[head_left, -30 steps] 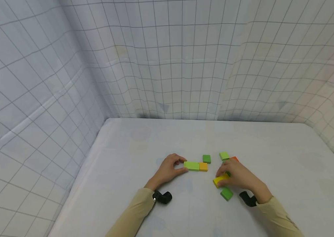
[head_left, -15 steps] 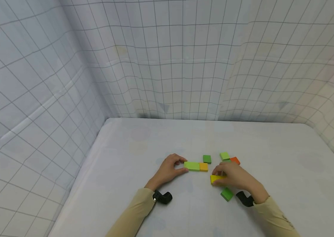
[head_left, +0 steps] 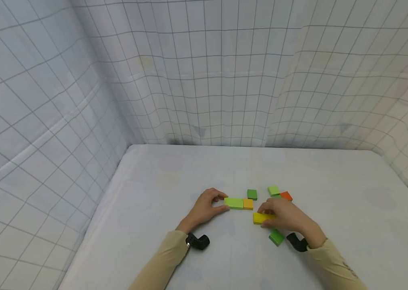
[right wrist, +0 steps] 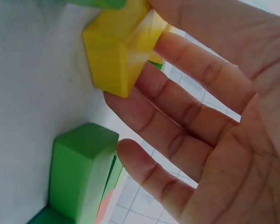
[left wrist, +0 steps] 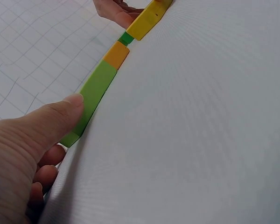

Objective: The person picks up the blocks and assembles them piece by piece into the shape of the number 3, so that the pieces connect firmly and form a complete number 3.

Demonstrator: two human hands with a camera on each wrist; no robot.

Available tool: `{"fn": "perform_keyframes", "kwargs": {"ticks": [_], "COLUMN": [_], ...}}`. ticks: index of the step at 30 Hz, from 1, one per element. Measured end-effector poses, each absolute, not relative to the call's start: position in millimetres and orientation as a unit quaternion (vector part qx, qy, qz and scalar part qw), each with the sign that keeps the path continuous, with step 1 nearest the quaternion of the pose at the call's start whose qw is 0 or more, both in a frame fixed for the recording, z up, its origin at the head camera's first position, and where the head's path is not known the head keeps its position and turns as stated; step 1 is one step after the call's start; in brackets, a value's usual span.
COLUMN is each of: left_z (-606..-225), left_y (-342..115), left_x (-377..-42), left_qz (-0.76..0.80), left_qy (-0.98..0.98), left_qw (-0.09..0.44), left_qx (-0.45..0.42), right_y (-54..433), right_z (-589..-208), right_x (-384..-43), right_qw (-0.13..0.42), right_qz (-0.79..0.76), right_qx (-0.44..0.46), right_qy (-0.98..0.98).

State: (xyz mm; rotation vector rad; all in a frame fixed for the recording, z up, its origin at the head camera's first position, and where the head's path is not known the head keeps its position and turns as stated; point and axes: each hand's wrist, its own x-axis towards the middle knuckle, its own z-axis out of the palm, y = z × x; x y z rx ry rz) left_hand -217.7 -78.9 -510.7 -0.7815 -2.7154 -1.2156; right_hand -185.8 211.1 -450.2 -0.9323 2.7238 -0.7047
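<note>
Head camera shows both hands low on the white table [head_left: 175, 173]. The left hand [head_left: 204, 209] pinches the end of a long light-green block [head_left: 233, 203] between thumb and forefinger; that block lies flat, and a small orange block [head_left: 248, 204] touches its far end. The right hand [head_left: 285, 215] has its fingers curled over a yellow block [head_left: 262, 218], gripping it on the table just beside the orange block, not quite in line with the row. Near the right wrist lies a green block [head_left: 277, 237]. Behind the right hand sit a dark-green cube [head_left: 252, 194], a light-green cube [head_left: 273, 190] and a red-orange block [head_left: 286, 196], near one another.
</note>
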Motion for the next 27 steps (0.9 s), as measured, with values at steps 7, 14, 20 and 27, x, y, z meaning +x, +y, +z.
{"fn": "perform_keyframes", "kwargs": {"ticks": [7, 14, 20, 27], "left_z": [-511, -510, -510, -510], "left_y": [-79, -79, -79, -80], "left_x": [-217, -217, -217, -217], "left_qz": [-0.394, -0.399, -0.400, -0.399], "left_qy": [-0.884, -0.882, -0.880, -0.881], "left_qw": [0.030, 0.033, 0.033, 0.031], "left_qx": [-0.249, -0.251, -0.253, -0.254], "right_y": [211, 218, 222, 226], "right_z": [-449, -448, -446, -435], "right_x": [-185, -186, -187, -183], "right_qw": [0.089, 0.084, 0.077, 0.071], "right_qz": [-0.234, -0.226, -0.232, -0.224], "right_qx": [-0.301, -0.280, -0.287, -0.295], "right_qy": [0.920, 0.929, 0.926, 0.926]}}
